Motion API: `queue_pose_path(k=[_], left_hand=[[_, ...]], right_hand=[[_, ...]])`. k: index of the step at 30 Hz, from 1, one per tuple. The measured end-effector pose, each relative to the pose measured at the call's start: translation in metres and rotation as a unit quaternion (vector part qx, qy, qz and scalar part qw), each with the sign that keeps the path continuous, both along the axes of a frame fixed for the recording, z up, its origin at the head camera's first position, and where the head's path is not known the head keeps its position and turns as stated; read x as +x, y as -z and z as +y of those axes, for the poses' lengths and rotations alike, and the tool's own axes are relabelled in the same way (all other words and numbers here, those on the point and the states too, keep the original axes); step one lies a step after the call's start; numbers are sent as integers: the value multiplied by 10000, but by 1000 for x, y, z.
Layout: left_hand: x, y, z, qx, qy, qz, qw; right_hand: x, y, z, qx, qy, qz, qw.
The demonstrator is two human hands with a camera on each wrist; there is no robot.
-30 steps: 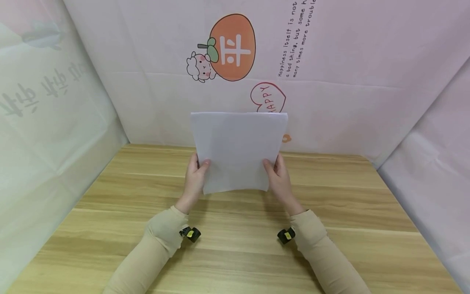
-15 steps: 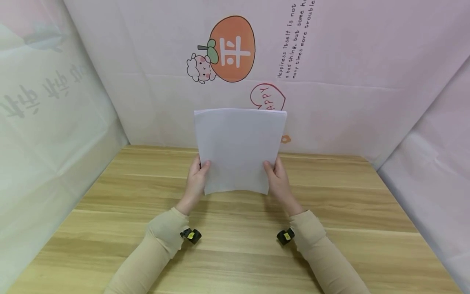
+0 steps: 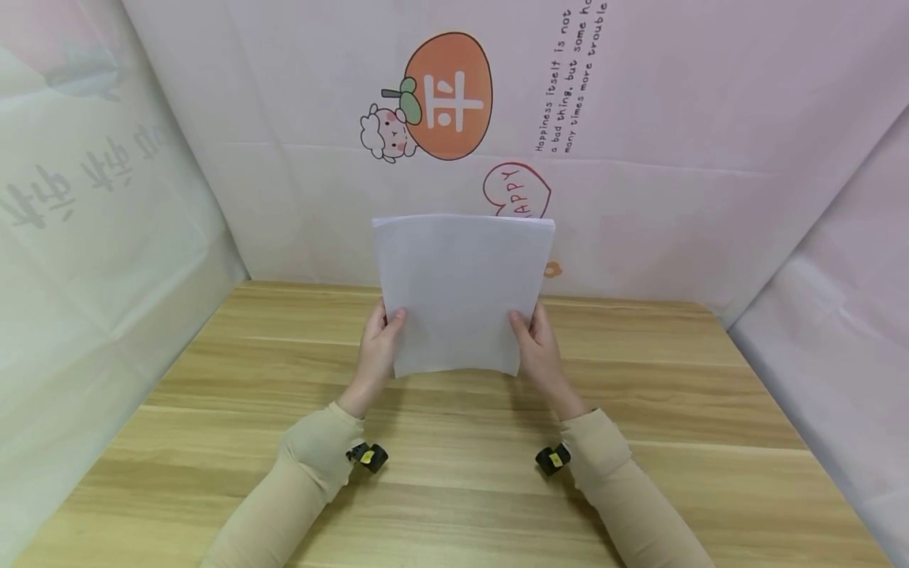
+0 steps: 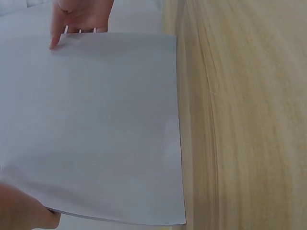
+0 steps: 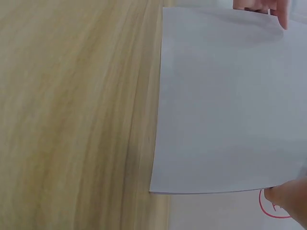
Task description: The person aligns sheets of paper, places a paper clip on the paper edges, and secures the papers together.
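Note:
A stack of white paper is held up, tilted, over the table in the head view. My left hand grips its left edge, the thumb lying on the front face and the fingers behind. On the opposite edge my right hand holds the paper the same way. The left wrist view has the paper's blank face filling its left half, with my right hand at the far edge. In the right wrist view the thin layered edge of the stack shows near my right hand.
Below the paper spreads a wood-grain table. Behind it hangs a white backdrop printed with an orange fruit drawing and a red heart. White cloth also borders the left side. Small black cameras sit at both wrists.
The paper's top edge rose slightly and then dropped back a little, with small shifts in its tilt. Both hands keep their hold at the side edges.

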State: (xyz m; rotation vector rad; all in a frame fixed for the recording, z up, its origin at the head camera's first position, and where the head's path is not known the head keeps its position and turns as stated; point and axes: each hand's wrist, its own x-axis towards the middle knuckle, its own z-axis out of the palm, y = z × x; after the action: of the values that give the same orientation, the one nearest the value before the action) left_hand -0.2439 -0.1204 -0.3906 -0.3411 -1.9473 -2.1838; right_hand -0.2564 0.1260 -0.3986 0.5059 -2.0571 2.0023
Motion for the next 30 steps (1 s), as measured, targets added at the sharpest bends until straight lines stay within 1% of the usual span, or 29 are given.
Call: queue_pose_path(k=[3, 5, 10, 12, 13, 15, 19, 21, 26, 30], left_hand=[[0, -3, -1, 75, -32, -86, 9999], [1, -8, -1, 68, -58, -73, 9999], [11, -27, -1, -141, -106, 1, 9998], [14, -31, 0, -204, -112, 19, 9997], [14, -32, 0, -214, -120, 31, 9997], [11, -28, -1, -181, -116, 73, 9997], [3, -16, -2, -92, -188, 118, 9997], [0, -11, -1, -52, -221, 205, 9995], [1, -7, 4, 90, -285, 519, 9982], [3, -9, 6, 188, -347, 570, 9976]], right_hand=[[0, -1, 0, -29, 39, -50, 10000], [0, -3, 1, -9, 52, -25, 10000], [2, -8, 1, -15, 54, 33, 10000], [3, -9, 1, -46, 56, 36, 10000], [2, -9, 1, -64, 48, 53, 10000], [2, -10, 1, -58, 34, 100, 9999], [2, -9, 1, -71, -24, 211, 9998], [4, -9, 1, -78, -64, 228, 9997], [8, -10, 0, -140, -122, 261, 9995], [10, -11, -1, -176, -92, 308, 9993]])
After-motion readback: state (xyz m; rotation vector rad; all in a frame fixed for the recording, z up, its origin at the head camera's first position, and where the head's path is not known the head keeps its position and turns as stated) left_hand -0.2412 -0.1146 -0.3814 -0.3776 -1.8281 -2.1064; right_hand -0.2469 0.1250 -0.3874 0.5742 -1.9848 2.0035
